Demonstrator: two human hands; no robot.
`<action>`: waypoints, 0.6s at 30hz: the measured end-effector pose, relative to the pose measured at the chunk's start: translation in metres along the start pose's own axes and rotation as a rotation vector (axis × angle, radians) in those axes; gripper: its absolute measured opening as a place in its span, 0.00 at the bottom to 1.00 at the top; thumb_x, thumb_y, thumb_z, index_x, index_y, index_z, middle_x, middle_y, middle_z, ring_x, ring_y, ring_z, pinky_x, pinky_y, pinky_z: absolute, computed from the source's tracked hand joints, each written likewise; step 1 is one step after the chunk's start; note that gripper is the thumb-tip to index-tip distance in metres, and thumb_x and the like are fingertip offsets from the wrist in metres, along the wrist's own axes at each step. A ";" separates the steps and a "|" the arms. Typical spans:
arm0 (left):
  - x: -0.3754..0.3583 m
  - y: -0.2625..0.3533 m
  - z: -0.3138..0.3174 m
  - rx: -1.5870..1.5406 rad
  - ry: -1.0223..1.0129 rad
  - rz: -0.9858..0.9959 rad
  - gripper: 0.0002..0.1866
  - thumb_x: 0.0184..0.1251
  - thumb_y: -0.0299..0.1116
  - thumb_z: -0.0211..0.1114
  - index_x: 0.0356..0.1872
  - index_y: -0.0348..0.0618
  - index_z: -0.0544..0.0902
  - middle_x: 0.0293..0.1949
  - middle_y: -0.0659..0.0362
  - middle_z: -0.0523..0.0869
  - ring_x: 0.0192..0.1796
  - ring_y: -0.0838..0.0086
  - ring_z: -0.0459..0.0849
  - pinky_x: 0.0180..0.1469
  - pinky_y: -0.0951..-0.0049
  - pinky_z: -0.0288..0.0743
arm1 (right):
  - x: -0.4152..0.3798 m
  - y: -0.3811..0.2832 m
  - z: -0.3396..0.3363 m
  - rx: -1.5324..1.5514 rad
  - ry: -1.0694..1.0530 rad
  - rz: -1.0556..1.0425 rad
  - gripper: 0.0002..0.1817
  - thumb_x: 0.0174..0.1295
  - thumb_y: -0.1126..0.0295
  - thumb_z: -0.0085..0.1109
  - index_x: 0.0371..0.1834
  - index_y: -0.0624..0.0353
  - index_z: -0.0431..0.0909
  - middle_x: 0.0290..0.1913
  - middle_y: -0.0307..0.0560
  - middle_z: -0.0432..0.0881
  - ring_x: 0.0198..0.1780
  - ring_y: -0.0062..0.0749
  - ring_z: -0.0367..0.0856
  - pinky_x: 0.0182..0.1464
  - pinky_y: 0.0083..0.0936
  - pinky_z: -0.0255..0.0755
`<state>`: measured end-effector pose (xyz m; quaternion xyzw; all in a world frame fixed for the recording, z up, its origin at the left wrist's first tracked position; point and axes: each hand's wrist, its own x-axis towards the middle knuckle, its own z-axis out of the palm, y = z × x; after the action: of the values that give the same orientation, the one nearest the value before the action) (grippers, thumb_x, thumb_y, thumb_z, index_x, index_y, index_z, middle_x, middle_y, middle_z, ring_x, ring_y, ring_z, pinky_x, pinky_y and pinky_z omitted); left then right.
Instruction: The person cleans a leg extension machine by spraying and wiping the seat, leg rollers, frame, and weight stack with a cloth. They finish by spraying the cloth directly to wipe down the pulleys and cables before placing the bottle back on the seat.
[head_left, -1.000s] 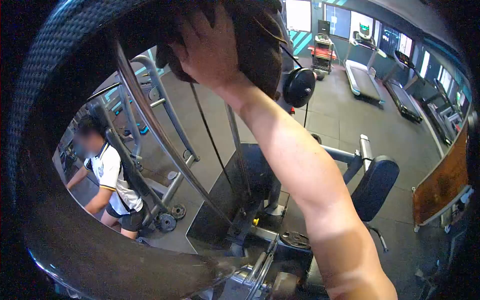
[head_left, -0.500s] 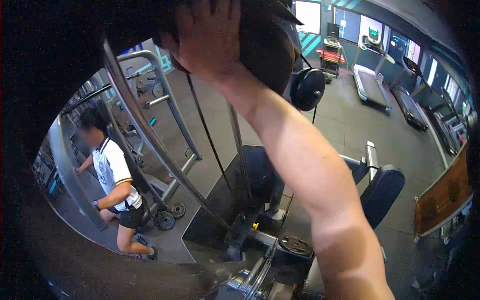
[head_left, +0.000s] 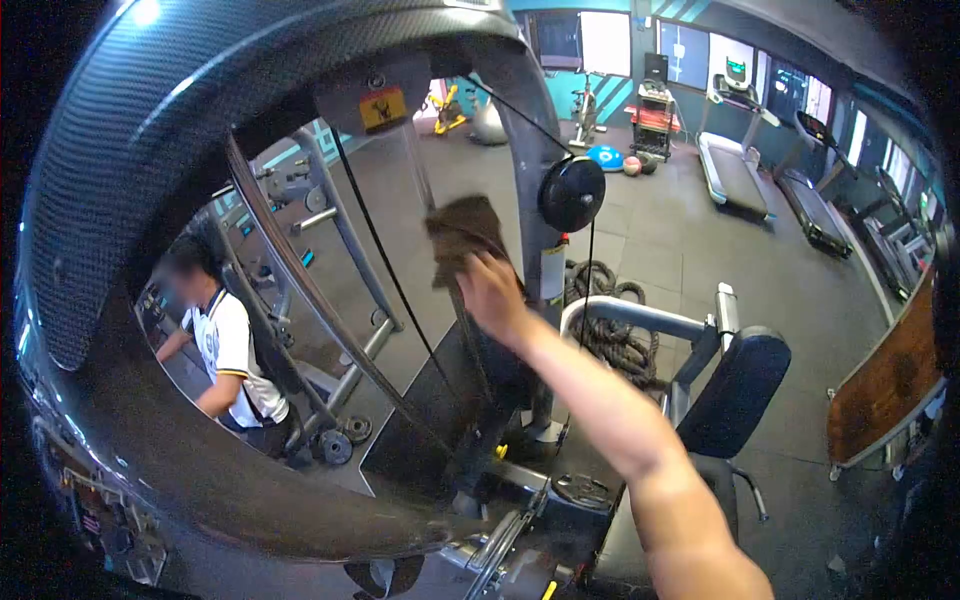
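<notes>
My right hand (head_left: 490, 290) reaches in from the lower right, its fingers closed on a dark brown cloth (head_left: 468, 228). The cloth hangs beside a metal guide rod (head_left: 418, 165) of a cable machine, below a yellow label (head_left: 382, 108). Whether the cloth touches the rod is unclear. A black cable (head_left: 385, 235) runs down to the left of it, and a round black pulley (head_left: 572, 193) is to the right. The machine's curved dark frame (head_left: 200, 85) arches across the upper left. My left hand is out of view.
At the left, a person in a white shirt (head_left: 232, 345) is beside another machine. A padded seat back (head_left: 738, 390) stands at the right. Thick ropes (head_left: 620, 345) lie behind the machine. Treadmills (head_left: 735, 175) and a wooden board (head_left: 885, 395) are farther right.
My right hand has come down from the top of the view with the cloth, which no longer blocks the upper part. The machine's frame and label now show. The person at the left has shifted slightly.
</notes>
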<state>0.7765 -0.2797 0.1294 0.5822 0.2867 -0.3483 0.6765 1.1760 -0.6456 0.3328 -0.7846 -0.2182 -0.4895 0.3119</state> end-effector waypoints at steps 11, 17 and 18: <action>-0.001 -0.012 -0.004 -0.008 -0.008 -0.023 0.20 0.66 0.52 0.63 0.47 0.47 0.81 0.38 0.57 0.84 0.35 0.68 0.82 0.36 0.64 0.78 | -0.084 -0.029 -0.154 1.266 0.746 1.107 0.28 0.68 0.43 0.48 0.58 0.54 0.73 0.55 0.46 0.80 0.54 0.41 0.79 0.58 0.46 0.73; -0.001 -0.024 -0.014 -0.020 0.006 -0.067 0.20 0.66 0.52 0.63 0.46 0.47 0.81 0.38 0.57 0.84 0.35 0.68 0.82 0.36 0.64 0.78 | 0.003 -0.020 -0.214 1.044 0.937 0.753 0.29 0.69 0.43 0.47 0.57 0.55 0.74 0.52 0.43 0.82 0.51 0.35 0.81 0.55 0.36 0.75; -0.001 -0.028 -0.015 -0.019 0.007 -0.077 0.20 0.66 0.52 0.63 0.46 0.47 0.81 0.38 0.57 0.84 0.35 0.68 0.82 0.35 0.64 0.78 | 0.017 -0.006 -0.215 1.009 0.830 0.633 0.29 0.70 0.41 0.44 0.57 0.55 0.74 0.50 0.43 0.82 0.48 0.34 0.82 0.52 0.34 0.76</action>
<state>0.7536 -0.2670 0.1114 0.5655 0.3147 -0.3694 0.6669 1.0435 -0.7913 0.4201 -0.3204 -0.0434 -0.4728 0.8197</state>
